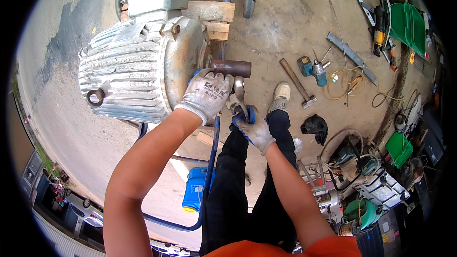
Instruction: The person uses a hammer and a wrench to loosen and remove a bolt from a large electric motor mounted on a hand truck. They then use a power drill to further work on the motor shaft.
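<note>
A large silver-painted electric motor [128, 66] lies on its side, with a rusty brown shaft [235, 69] sticking out to the right. My left hand [207, 90], in a whitish work glove, is closed against the motor's end, just below the shaft. Its fingertips are hidden, so what they grip cannot be made out. Beside its knuckles is the upper end of a metal wrench [240, 94]. Lower down, my right hand [257, 131], in a blue-and-white glove, is wrapped round the wrench's handle.
The motor sits on a blue-framed cart [208, 185] with wooden planks [214, 11]. A blue container [196, 188] stands near its handle. On the floor to the right lie a hammer [297, 82], a cordless drill [316, 70], a grey bar [350, 54] and a black bag [315, 128].
</note>
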Action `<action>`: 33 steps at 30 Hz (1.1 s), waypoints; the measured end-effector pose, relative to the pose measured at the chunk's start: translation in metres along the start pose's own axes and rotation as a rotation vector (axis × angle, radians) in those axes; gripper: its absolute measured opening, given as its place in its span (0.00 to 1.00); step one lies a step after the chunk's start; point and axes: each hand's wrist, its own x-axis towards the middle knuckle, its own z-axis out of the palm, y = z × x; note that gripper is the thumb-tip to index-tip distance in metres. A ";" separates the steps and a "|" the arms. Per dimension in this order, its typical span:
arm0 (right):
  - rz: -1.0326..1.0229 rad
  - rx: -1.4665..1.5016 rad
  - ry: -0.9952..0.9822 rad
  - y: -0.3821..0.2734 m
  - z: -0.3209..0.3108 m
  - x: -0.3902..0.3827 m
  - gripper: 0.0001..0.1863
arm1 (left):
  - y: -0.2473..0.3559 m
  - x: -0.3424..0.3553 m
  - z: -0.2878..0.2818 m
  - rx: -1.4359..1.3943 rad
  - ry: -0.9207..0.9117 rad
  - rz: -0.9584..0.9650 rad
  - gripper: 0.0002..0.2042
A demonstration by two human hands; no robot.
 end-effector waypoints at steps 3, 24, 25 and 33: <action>0.054 -0.476 0.102 0.023 0.003 0.016 0.25 | 0.006 0.003 -0.003 0.099 -0.049 0.034 0.10; 0.081 -0.011 -0.083 -0.003 0.018 -0.054 0.13 | 0.066 -0.046 0.001 -0.616 0.243 -0.422 0.16; 0.058 0.009 -0.094 0.001 0.018 -0.057 0.13 | 0.071 -0.054 0.009 -0.859 0.126 -0.600 0.15; -0.045 -0.304 -0.091 0.022 0.013 -0.043 0.19 | 0.058 -0.027 0.095 -1.292 0.523 -0.464 0.18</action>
